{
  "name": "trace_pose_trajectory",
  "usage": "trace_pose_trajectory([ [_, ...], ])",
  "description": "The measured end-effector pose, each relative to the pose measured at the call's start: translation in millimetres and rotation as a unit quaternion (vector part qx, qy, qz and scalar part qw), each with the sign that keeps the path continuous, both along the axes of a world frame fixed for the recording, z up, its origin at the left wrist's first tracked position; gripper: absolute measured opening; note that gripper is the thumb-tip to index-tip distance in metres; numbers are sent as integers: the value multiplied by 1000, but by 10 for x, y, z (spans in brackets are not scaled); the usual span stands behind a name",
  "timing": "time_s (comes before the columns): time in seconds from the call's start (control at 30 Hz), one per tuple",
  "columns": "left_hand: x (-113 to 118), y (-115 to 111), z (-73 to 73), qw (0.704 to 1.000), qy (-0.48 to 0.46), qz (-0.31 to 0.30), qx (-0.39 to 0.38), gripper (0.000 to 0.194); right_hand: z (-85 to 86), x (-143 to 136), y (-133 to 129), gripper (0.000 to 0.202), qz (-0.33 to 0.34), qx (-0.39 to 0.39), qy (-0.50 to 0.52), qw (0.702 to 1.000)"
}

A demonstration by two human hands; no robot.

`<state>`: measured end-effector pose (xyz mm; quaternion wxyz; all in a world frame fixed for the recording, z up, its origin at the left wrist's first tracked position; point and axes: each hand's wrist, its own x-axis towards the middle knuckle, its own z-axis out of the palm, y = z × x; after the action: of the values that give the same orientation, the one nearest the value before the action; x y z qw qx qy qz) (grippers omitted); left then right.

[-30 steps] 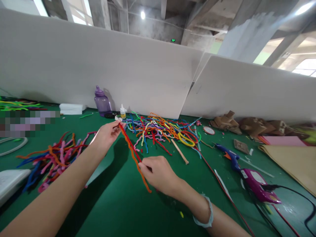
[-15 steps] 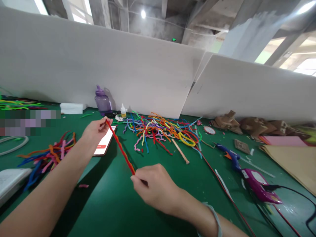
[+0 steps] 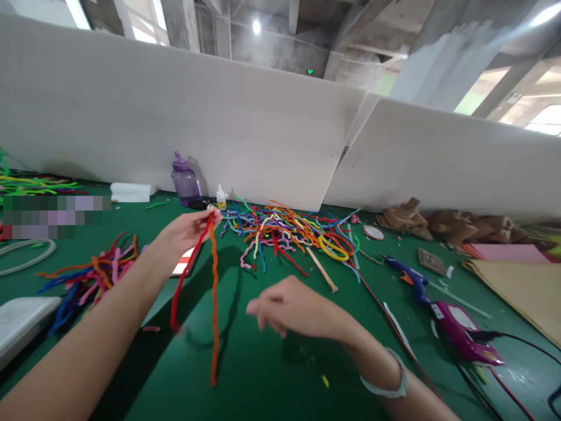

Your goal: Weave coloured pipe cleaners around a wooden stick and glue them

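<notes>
Pinched at their upper ends by my left hand, a red pipe cleaner and an orange pipe cleaner hang apart above the green table. The red one bends at its lower end. My right hand is to the right of them, fingers loosely spread and holding nothing. Behind my left hand lies a phone, partly covered by the hand and the red strand. A tangled heap of coloured pipe cleaners lies beyond my hands, and a smaller bunch is left of my left forearm.
A purple bottle and a glue bottle stand near the white partition. A wooden stick lies beside the heap. On the right are a glue gun, a magenta device with a cable, and brown paper. A white box is at left.
My right hand has let go of the red and orange strands and opened. The strands now hang separately from my left hand, which has moved slightly right.
</notes>
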<state>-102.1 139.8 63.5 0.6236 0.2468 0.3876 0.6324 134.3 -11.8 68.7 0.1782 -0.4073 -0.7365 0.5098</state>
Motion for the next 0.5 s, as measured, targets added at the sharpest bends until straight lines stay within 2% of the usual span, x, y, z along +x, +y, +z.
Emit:
trace_pose_trajectory([
  [0.07, 195, -130, 55, 995, 10, -99, -27, 15, -63, 7, 104, 37, -129, 52, 24, 990],
  [0.1, 306, -206, 77, 991, 12, -134, -27, 16, -103, -7, 145, 33, -166, 68, 38, 983],
  [0.13, 420, -287, 96, 987, 13, -156, -18, 17, -144, -29, 178, 30, -183, 72, 56, 979],
  [0.23, 724, -533, 135, 978, 22, -208, 12, 8, -253, -105, 220, 27, -180, 38, 132, 974],
  [0.3, 858, -665, 148, 970, 60, -232, 37, 7, -302, -146, 213, 29, -185, 13, 171, 968],
  [0.4, 943, -748, 136, 967, 100, -227, 56, 16, -334, -191, 176, 30, -197, -8, 189, 962],
  [0.5, 916, -680, 82, 978, 96, -176, 59, 15, -349, -242, 122, 27, -202, -45, 219, 953],
])
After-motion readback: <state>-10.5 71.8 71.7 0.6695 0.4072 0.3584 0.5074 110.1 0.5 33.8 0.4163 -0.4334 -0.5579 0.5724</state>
